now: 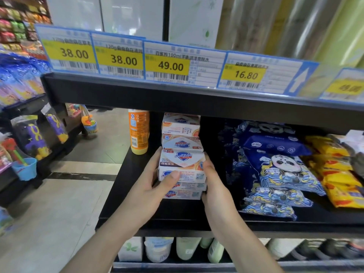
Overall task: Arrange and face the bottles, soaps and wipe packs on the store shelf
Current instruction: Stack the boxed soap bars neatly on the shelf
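A stack of boxed soap bars [182,170] stands at the centre of the frame on the black middle shelf [122,186], near its front edge, with more soap boxes [181,125] piled behind it. The left hand [149,184] holds the stack from its left side, thumb curled across the front of the top box; the right hand [213,182] presses against its right side, fingers wrapped round the far edge, so each grip is closed on the stack. Just left of the soaps an orange bottle [138,131] stands upright. To the right, well apart from the stack, lie dark blue panda wipe packs [279,170], piled and tilted, and beside them yellow packs [338,174] at the right edge. Across the upper frame runs a row of yellow price tags [169,66]. Along the bottom, pale bottles [187,249] stand on the lower shelf.
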Motion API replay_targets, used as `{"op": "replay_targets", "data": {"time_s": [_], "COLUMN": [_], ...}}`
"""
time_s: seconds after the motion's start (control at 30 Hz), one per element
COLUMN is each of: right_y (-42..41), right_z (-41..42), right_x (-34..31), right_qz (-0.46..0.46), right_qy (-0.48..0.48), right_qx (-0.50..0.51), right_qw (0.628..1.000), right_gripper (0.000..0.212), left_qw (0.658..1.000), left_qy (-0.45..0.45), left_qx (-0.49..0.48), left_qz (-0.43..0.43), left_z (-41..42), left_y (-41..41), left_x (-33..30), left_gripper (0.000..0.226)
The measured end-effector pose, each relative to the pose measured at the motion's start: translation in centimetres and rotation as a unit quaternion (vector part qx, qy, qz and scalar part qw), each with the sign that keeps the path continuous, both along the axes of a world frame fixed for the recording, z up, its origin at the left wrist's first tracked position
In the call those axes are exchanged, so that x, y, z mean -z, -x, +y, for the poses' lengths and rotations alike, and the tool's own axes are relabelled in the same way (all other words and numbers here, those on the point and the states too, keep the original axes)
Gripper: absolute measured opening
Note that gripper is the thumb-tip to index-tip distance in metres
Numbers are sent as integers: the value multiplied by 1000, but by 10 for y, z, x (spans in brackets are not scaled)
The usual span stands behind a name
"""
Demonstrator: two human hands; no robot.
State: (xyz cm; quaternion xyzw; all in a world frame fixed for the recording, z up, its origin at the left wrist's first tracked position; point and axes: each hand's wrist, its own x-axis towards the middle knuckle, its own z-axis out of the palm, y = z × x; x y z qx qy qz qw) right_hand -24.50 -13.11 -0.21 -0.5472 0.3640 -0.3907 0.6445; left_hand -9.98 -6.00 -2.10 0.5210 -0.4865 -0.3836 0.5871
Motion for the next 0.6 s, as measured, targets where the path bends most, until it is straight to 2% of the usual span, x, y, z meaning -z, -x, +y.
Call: {"op": "replay_targets", "data": {"time_s": [0.07,0.17,0.33,0.6], "right_y": [-1,2,-5,-4], "right_z": [0,9,1,9], "right_x": [1,13,13,17], "right_qz": [-7,-24,-16,-28], "right_qy": [0,-1,-11,-27], "right_qx": [10,11,17,48], "right_qw": [1000,1000,1000,998], "right_gripper": [45,64,43,45], "left_qw": [1000,1000,999,998], "left_qy": [0,6,-18,-30], "left_qx": [0,-2,-15,-24], "left_qz": [0,6,35,57], "left_z": [1,0,-2,-4], "left_y": [-1,2,12,20], "left_x": [0,1,6,6], "left_gripper": [63,68,74,78]}}
